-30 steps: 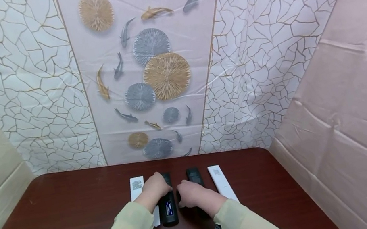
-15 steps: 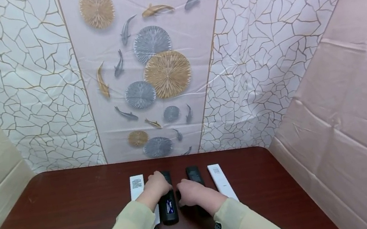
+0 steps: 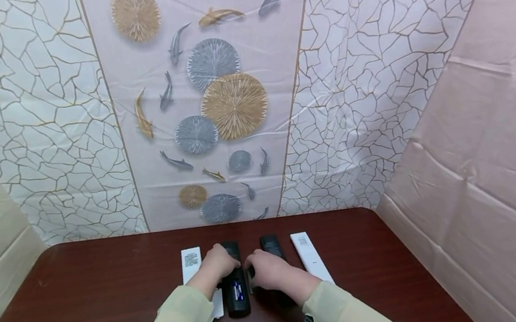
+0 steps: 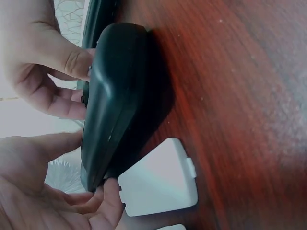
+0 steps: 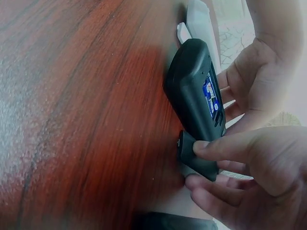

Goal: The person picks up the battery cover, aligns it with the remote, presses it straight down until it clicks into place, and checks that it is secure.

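Observation:
A black remote control (image 3: 238,301) lies back up on the table, its battery compartment uncovered with blue batteries (image 5: 209,97) inside. My left hand (image 3: 218,263) holds it by its sides, with thumb and fingers curled round the far part. Just to the right, my right hand (image 3: 268,270) pinches a small black battery cover (image 5: 195,158) between thumb and fingers, close beside the remote in the right wrist view. A white battery cover (image 4: 160,179) lies on the table by my left fingertips. My right hand hides part of a second black remote (image 3: 271,245).
A white remote (image 3: 191,262) lies left of the black one, partly behind my left hand. Another white remote (image 3: 310,255) is at the far right of the row. The dark red-brown table (image 3: 107,303) ends at a patterned cloth wall (image 3: 207,106).
My left hand and the black remote stay in place. My right hand keeps its pinch on the black battery cover, with only a slight shift of the fingers.

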A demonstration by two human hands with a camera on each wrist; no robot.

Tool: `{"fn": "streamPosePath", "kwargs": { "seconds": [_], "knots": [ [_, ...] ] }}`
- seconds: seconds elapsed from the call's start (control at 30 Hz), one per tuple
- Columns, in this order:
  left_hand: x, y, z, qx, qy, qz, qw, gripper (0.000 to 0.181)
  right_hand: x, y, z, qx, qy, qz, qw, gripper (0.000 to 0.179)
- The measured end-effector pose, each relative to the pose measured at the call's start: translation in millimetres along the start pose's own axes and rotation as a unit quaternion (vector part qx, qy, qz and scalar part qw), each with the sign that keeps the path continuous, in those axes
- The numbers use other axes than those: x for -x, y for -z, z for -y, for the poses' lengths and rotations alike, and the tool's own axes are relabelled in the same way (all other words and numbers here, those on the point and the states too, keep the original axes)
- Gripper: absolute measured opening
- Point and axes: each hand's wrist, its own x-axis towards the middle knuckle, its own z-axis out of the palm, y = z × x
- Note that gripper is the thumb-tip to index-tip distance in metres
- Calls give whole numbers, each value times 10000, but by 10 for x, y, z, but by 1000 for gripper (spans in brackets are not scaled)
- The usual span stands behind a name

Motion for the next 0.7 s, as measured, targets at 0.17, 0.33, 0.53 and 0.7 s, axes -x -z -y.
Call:
{"fn": "streamPosePath", "kwargs": {
  "seconds": [0.17,0.33,0.53,0.7],
  "knots": [
    [-27,31,8,624,96,94,9980,57,-27,-10,-28,-145,115,-155,9997,27],
    [-51,32,38,1309,184,140,9911,55,-47,-28,-52,-321,261,-451,9981,20],
    [-58,21,93,1969,119,172,9802,54,-42,-42,-80,-701,256,-590,9955,18],
    [-65,4,126,2398,139,263,9704,56,7,-24,-105,-1167,99,-648,9910,18]
  ]
}}
